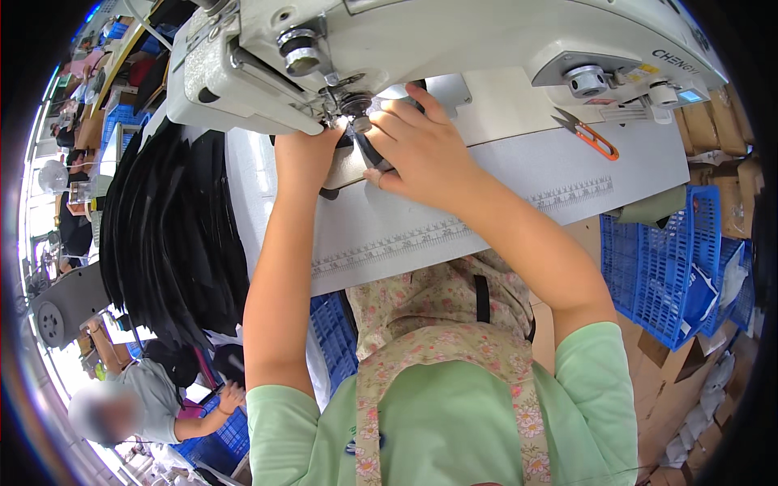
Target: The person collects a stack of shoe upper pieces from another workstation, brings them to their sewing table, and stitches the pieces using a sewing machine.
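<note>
A white sewing machine (454,40) spans the top of the view, its lit needle area right between my two hands. My right hand (425,154) curls round a dark piece of material (371,152) just right of the presser foot, thumb toward me and fingers on top. My left hand (304,162) reaches under the machine head from the left. Its fingertips are hidden there, so whether they grip the material cannot be seen. Orange-handled thread snips (596,142) lie on the table to the right, away from both hands.
The pale table (502,174) has a printed ruler along its near side. A thick bundle of black strips (174,235) hangs at the left. Blue crates (660,259) stand at the right, near cardboard boxes (729,194). Another person (154,397) works at the lower left.
</note>
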`<state>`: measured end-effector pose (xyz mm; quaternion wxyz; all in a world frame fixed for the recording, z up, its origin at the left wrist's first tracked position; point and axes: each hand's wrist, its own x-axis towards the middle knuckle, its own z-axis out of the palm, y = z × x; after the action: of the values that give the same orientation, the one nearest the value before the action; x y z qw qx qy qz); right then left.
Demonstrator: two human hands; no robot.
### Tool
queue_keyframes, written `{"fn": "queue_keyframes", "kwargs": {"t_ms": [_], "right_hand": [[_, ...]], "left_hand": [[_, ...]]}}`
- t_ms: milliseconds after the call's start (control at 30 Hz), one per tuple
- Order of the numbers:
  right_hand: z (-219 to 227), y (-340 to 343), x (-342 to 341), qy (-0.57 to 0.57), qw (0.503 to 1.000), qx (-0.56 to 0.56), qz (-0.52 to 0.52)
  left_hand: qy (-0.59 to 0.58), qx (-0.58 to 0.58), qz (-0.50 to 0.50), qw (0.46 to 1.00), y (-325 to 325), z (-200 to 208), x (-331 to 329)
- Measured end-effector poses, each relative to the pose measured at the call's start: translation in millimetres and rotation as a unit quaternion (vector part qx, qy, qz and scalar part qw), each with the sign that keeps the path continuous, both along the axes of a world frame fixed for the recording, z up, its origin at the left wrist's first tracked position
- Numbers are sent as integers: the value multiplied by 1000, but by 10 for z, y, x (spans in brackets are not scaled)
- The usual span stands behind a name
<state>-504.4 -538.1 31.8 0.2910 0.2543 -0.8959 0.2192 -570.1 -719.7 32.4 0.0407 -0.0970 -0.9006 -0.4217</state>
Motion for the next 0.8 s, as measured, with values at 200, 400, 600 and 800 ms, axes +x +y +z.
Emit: {"fn": "queue_keyframes", "kwargs": {"t_ms": [200,400,600,800], "right_hand": [[-7,29,15,-38,999,7,14],[-20,28,12,-15,1000,10,8],[-31,36,11,-18,1000,12,3],[-38,32,0,-12,1000,7,9]], "left_hand": [[18,-55,17,998,20,-44,-4],[29,-51,30,998,35,-68,3],[5,-68,55,996,79,-23,25],[26,-28,-2,999,-53,-57,-113]]}}
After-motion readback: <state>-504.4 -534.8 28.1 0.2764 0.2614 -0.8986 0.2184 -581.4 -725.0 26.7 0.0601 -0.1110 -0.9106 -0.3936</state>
